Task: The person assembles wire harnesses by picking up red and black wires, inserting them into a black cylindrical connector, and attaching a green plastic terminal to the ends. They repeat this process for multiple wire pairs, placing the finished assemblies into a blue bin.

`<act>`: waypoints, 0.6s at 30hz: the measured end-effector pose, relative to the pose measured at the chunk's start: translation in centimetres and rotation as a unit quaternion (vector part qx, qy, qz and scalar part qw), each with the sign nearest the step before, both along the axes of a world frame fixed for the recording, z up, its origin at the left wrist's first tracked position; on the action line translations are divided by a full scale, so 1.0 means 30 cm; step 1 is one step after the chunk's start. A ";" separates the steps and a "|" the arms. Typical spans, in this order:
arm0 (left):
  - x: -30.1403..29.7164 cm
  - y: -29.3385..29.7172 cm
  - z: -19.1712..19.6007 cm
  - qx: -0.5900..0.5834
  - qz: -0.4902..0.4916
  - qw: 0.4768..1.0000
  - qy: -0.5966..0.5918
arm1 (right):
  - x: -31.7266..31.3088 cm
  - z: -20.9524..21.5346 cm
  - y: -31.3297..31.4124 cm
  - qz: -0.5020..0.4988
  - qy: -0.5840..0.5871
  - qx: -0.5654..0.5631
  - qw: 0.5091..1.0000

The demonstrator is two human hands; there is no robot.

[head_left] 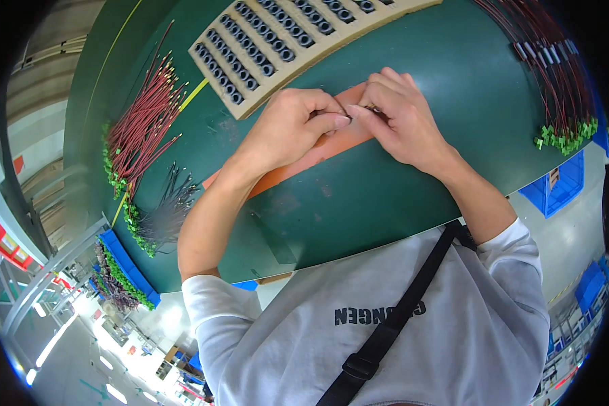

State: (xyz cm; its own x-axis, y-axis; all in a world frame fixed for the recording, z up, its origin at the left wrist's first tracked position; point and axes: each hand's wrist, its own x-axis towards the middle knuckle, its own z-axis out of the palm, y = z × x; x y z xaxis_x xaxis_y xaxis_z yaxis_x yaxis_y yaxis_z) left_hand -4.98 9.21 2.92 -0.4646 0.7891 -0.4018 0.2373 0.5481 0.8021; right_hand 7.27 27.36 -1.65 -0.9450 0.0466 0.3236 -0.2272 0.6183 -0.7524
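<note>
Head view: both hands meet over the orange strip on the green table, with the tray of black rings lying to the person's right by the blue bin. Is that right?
Not quite. The head view shows the tray of black rings lying at the far edge of the green table, ahead of the hands, not by the blue bin. The left hand and right hand do meet over the orange strip.

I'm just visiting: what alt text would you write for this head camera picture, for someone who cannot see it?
A person's left hand and right hand pinch a small part together over an orange mat on a green table. Bundles of red wires lie at the left, more wires at the right, and a tray of black rings beyond.
</note>
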 end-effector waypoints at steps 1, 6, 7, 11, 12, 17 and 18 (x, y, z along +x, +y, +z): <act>0.007 0.003 -0.002 -0.007 0.003 1.000 0.020 | 0.000 -0.003 0.003 -0.001 0.000 -0.007 1.000; -0.001 -0.021 0.013 0.032 0.058 0.998 0.003 | -0.005 -0.019 0.013 -0.004 -0.021 -0.053 0.998; 0.001 -0.048 0.028 0.075 0.080 0.993 0.051 | -0.008 -0.017 0.018 -0.007 -0.026 -0.061 0.998; 0.081 -0.213 0.034 0.115 0.077 0.951 0.278 | -0.013 -0.018 0.012 -0.028 -0.026 -0.071 0.997; 0.125 -0.226 0.031 0.085 0.084 0.949 0.292 | -0.016 -0.021 0.010 -0.030 -0.022 -0.073 0.997; 0.188 -0.240 -0.047 0.100 0.109 0.933 0.327 | -0.020 -0.004 -0.008 -0.040 0.002 -0.077 0.996; 0.191 -0.244 -0.046 0.117 0.132 0.942 0.286 | -0.019 -0.005 -0.013 -0.041 0.011 -0.071 0.997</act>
